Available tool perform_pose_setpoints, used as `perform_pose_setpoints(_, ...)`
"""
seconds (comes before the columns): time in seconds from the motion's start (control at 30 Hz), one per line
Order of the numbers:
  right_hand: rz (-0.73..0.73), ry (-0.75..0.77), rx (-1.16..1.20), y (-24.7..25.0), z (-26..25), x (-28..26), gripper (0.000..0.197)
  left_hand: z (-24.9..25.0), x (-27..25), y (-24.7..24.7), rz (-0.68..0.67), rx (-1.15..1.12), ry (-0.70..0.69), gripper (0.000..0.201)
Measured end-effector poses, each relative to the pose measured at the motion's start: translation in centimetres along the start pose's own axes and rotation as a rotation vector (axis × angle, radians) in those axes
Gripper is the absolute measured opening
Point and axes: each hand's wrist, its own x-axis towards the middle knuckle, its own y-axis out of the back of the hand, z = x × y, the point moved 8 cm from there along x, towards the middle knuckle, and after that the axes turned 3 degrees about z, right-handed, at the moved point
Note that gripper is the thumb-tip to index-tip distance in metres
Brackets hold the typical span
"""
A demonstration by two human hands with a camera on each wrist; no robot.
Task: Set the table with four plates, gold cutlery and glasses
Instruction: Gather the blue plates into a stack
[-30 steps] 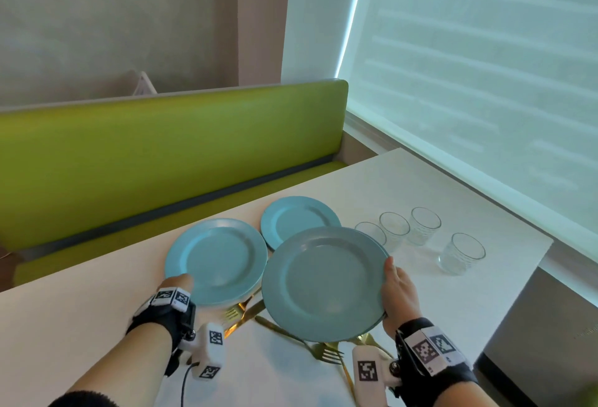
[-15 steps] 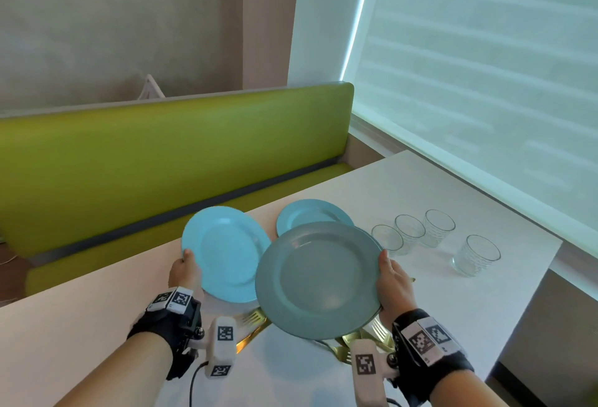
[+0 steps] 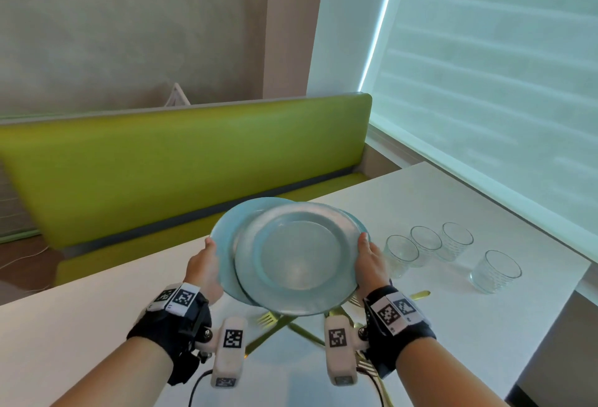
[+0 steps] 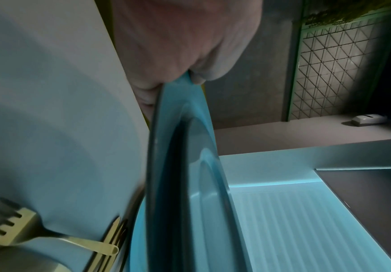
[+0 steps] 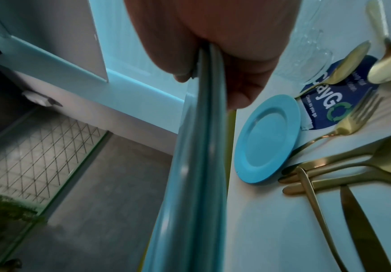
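My left hand (image 3: 204, 264) grips the left rim of a light blue plate (image 3: 226, 238), held above the white table (image 3: 420, 199). A grey-blue plate (image 3: 301, 257) overlaps it on top, its right rim pinched by my right hand (image 3: 372, 261). The right wrist view shows two plate edges (image 5: 197, 147) side by side in that hand (image 5: 213, 36). A small blue plate (image 5: 268, 139) lies on the table, hidden in the head view. Gold cutlery (image 3: 268, 321) lies under the raised plates; forks, spoons and a knife (image 5: 362, 230) show near the right wrist. Several clear glasses (image 3: 425, 241) stand to the right.
A green bench (image 3: 181, 160) runs along the table's far side. A window with a drawn blind (image 3: 492, 82) is on the right. The table's right edge (image 3: 579, 280) drops off just past the nearest glass (image 3: 495, 270). A round blue sticker (image 5: 339, 103) lies under some cutlery.
Both hands have lifted their plates higher. The left plate moved right and now sits beneath the grey-blue plate. The view has tilted up.
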Motion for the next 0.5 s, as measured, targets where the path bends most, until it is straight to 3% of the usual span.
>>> perform_pose_setpoints(0.2,-0.067,0.024,-0.084,-1.8,-1.1,1.8,0.047,-0.6,-0.5,-2.1,0.033,-0.048,0.015,0.050)
perform_pose_setpoints(0.5,-0.149,0.032,-0.257,-4.0,-1.1,8.0,0.058,-0.6,-0.1,-6.7,0.006,-0.084,0.053,0.051)
